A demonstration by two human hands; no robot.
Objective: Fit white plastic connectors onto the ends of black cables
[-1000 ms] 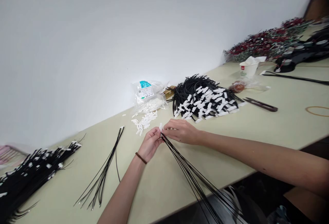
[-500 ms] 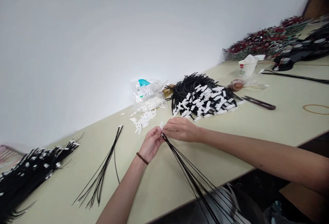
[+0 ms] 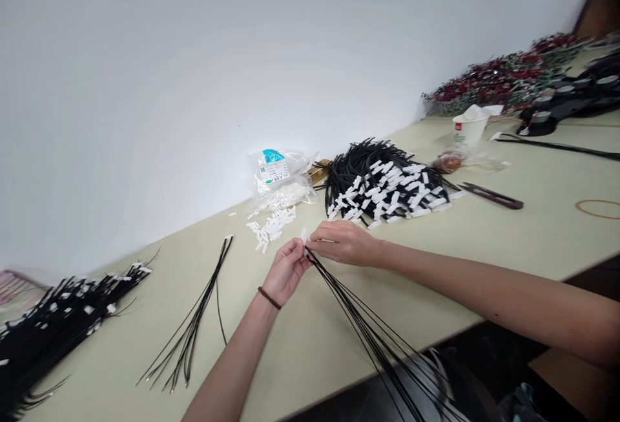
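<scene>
My left hand [image 3: 289, 269] pinches a small white plastic connector [image 3: 304, 234] between thumb and fingers, its top standing out above them. My right hand [image 3: 343, 242] meets it from the right, fingers closed in a pinch on a black wire at the connector; the fingertips partly hide the spot. From between the hands a bundle of thin black wires [image 3: 359, 318] runs down to the right, over the table's front edge. Loose white connectors [image 3: 274, 227] lie scattered just beyond my hands. Left of them rests another small wire bundle [image 3: 199, 315] with a white connector at its top.
Behind my hands sit a clear plastic bag [image 3: 281, 179] of white parts and a heap of black wires [image 3: 382, 183] with white connectors. Snips [image 3: 491, 196], a paper cup [image 3: 469, 128] and a rubber band [image 3: 598, 209] lie rightward. A thick wire pile [image 3: 58, 325] fills the left.
Both hands stay at nearly the same spot, still pinched at the connector. The view has shifted very slightly, and the hanging wires have swung a little.
</scene>
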